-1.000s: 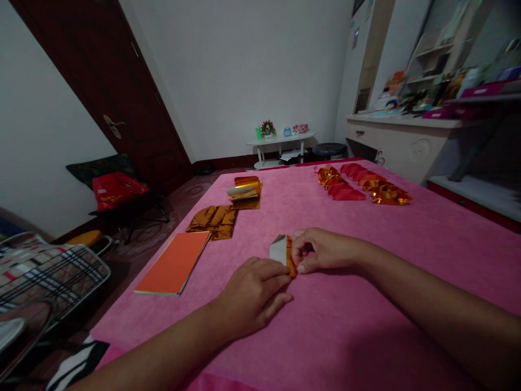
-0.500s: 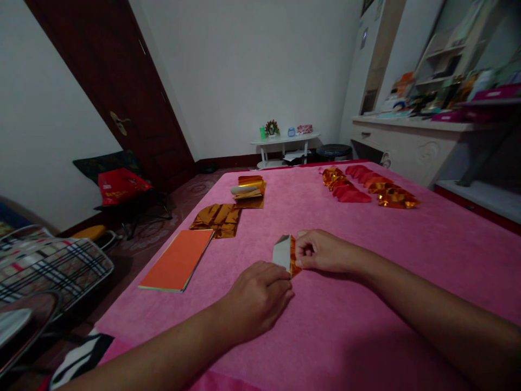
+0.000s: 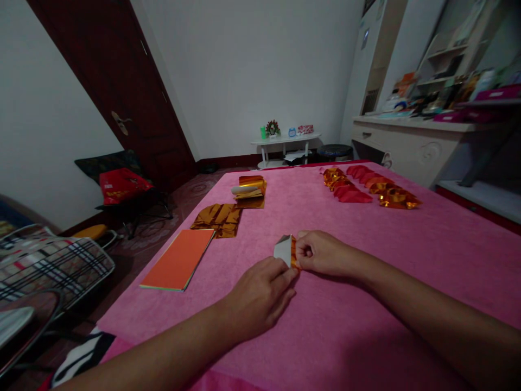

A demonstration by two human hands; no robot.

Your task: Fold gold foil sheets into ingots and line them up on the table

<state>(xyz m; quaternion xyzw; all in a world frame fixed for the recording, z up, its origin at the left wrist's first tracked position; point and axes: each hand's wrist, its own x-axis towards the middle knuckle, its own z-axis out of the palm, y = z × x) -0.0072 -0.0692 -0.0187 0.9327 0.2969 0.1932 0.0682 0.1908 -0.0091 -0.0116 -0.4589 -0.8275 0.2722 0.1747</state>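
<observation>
A small folded piece of foil paper [image 3: 282, 251] lies on the pink-covered tabletop [image 3: 407, 271], directly ahead of the person, its pale grey backing facing up on the left and a crinkled gold strip along its right side. The left hand [image 3: 262, 296] lies low over the near end of the piece, fingertips touching it; whether those fingers also grip it, I cannot tell. The right hand [image 3: 321, 253] comes in from the other side, its curled fingers pinching the gold strip at the right edge — the two hands nearly meet there. To the left lies a stack of orange paper [image 3: 178, 260], its far end next to a creased gold foil sheet [image 3: 217, 220]; just beyond sits a pile of gold foil [image 3: 251, 198], partly curled over. Farther off on the right are folded red and gold pieces [image 3: 353, 194], arranged in two rows.
</observation>
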